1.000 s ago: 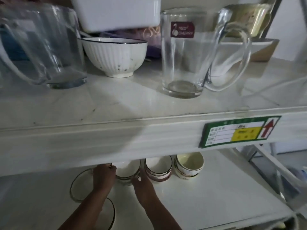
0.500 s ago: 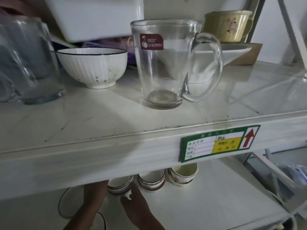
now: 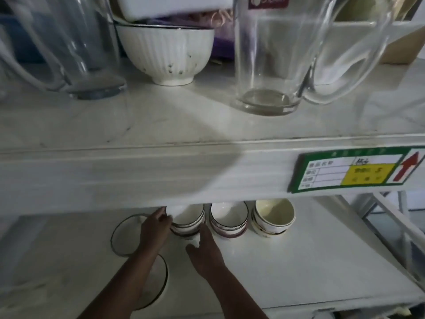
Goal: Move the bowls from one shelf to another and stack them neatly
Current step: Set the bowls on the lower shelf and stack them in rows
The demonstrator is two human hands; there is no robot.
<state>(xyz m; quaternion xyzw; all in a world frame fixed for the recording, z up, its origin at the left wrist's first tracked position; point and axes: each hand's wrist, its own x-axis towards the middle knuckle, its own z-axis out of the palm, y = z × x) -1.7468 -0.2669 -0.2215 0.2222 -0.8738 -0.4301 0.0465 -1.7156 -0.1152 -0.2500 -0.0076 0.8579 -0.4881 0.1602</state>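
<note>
On the lower shelf (image 3: 310, 261) three small stacks of bowls stand in a row under the upper shelf's front edge. My left hand (image 3: 156, 229) touches the left side of the left stack (image 3: 189, 221), fingers partly hidden by the shelf edge. My right hand (image 3: 204, 247) reaches with straight fingers to that stack's right base. The middle stack (image 3: 228, 218) has a dark red band; the right stack (image 3: 273, 217) is cream inside. A white ribbed bowl (image 3: 166, 54) sits on the upper shelf (image 3: 161, 120).
Two flat plates (image 3: 124, 236) (image 3: 156, 284) lie on the lower shelf under my left arm. A glass mug (image 3: 269, 61) and a glass jug (image 3: 69, 47) stand on the upper shelf. A green label (image 3: 351, 171) is stuck on the shelf's front edge. A metal frame (image 3: 391, 226) stands at the right.
The view has dropped and moved closer. My left hand has come back into sight at the left stack, and my right hand has reached forward to its other side.
</note>
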